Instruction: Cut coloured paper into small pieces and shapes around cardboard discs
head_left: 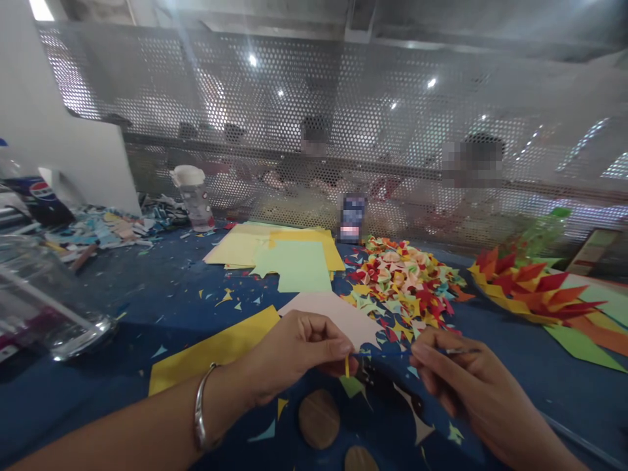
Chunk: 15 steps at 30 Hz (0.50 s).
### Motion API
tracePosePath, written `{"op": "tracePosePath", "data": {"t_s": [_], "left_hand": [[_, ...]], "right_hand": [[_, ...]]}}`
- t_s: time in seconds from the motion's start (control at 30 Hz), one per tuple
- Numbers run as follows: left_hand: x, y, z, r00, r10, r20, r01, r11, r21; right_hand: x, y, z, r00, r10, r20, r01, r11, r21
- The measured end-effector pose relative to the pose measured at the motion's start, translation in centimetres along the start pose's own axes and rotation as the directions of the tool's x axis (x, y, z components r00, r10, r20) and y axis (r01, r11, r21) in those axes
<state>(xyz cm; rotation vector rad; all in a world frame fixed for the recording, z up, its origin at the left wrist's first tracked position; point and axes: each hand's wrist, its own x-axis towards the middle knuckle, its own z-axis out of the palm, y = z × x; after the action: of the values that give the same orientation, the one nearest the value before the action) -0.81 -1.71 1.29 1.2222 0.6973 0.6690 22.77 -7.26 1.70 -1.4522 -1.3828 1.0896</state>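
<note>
My left hand (294, 353) is closed in a pinch on a narrow yellow paper strip (347, 366), with a silver bangle (200, 405) on its wrist. My right hand (466, 386) is closed around a thin metal tool (458, 351) whose point reaches toward the strip. Both hands hover over the blue table cover (161, 307). Just behind them lie a pink paper sheet (338, 314) and a yellow sheet (216, 350).
A heap of small folded coloured paper pieces (407, 281) lies ahead on the right, a red, orange and yellow spiked paper model (530, 288) farther right. Yellow and green sheets (284, 258) are stacked at centre. A clear plastic container (44, 307) stands left. People sit behind a perforated metal screen (343, 131).
</note>
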Motion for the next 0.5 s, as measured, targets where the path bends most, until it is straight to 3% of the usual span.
{"op": "tracePosePath", "data": {"t_s": [0.5], "left_hand": [[0.7,-1.2,-0.6,0.997,-0.037,-0.070,0.041,0.998,0.047]], "right_hand": [[-0.2,-0.1,0.4,0.999,-0.036,-0.035,0.034,0.998,-0.050]]}}
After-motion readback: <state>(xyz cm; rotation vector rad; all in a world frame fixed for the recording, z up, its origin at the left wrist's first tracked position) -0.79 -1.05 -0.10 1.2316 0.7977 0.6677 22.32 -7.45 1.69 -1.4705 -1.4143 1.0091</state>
